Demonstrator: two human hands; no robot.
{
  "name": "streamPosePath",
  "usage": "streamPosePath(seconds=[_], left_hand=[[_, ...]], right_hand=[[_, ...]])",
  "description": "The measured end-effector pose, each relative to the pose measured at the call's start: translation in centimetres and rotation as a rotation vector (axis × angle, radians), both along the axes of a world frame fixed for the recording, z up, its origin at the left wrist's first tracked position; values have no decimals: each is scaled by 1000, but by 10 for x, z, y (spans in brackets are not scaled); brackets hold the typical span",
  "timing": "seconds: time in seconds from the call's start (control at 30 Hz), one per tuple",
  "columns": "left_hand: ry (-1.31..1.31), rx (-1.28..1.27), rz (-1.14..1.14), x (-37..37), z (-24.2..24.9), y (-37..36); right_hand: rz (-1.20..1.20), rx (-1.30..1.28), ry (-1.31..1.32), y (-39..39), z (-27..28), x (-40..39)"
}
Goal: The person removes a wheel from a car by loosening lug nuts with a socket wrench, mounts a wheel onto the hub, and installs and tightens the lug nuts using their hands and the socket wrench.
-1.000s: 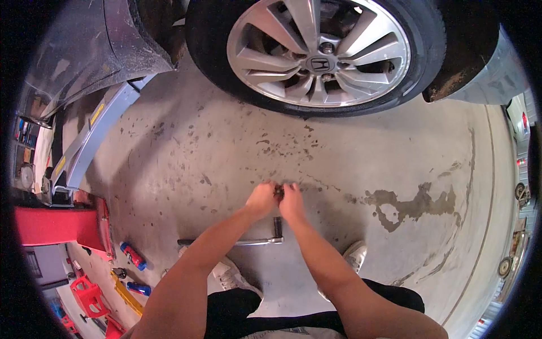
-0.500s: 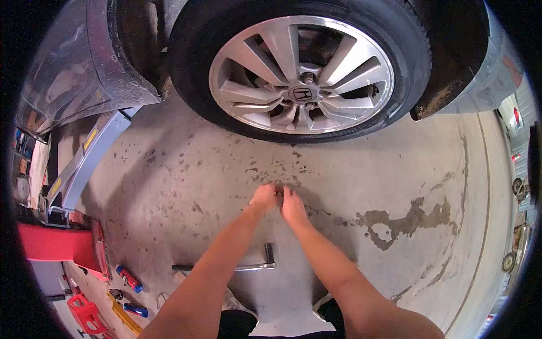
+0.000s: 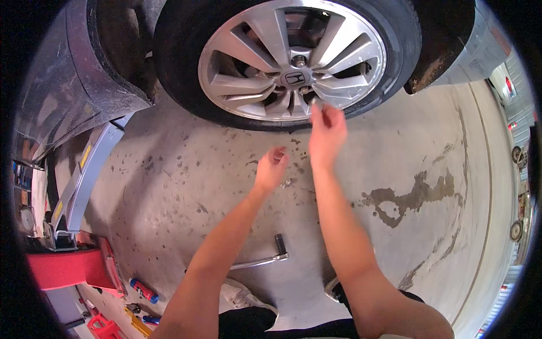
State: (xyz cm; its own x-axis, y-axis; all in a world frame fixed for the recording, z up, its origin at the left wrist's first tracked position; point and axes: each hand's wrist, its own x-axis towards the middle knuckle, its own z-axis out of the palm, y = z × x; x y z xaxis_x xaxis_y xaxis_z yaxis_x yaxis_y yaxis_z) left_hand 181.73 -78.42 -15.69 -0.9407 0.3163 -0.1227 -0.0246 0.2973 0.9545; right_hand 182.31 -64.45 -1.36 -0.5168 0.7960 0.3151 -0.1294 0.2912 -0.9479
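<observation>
A silver alloy wheel [image 3: 270,34] with a black tire [image 3: 175,68] hangs above the floor. My right hand [image 3: 328,129] is raised to the wheel's lower rim, thumb and fingers pinched around a small shiny piece that looks like a lug nut [image 3: 314,103]. Lower and to the left, my left hand [image 3: 272,167] is held over the floor with its fingers curled; what sits inside them is hidden. Small shiny pieces [image 3: 287,183], probably lug nuts, lie on the concrete beside that hand. A metal wrench with a socket [image 3: 280,245] rests nearer my feet.
A grey lift arm [image 3: 101,150] slants up under the car body [image 3: 56,68] at left. Below it are a red metal base [image 3: 73,268], a blue-and-red can [image 3: 143,290] and a red tool [image 3: 104,326]. Dark stains [image 3: 406,195] mark the concrete on the right.
Both hands were together low over the floor. My right hand has gone up to the wheel, and my left hand has moved slightly up, now apart. Small shiny pieces show on the floor.
</observation>
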Motion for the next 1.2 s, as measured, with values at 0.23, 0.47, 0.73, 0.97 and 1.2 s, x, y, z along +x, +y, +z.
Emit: streamPosePath(seconds=[0.23, 0.47, 0.73, 0.97, 1.2], left_hand=[[-91, 214, -69, 11, 72, -7], [62, 338, 68, -18, 149, 19], [-376, 529, 327, -41, 122, 31], [80, -733, -319, 55, -21, -16], [105, -718, -426, 35, -36, -12]], right_hand=[[-121, 112, -12, 12, 42, -47], [-133, 140, -187, 22, 33, -64], [200, -901, 165, 21, 40, -73], [291, -1076, 137, 30, 48, -62], [301, -1304, 309, 33, 54, -72]])
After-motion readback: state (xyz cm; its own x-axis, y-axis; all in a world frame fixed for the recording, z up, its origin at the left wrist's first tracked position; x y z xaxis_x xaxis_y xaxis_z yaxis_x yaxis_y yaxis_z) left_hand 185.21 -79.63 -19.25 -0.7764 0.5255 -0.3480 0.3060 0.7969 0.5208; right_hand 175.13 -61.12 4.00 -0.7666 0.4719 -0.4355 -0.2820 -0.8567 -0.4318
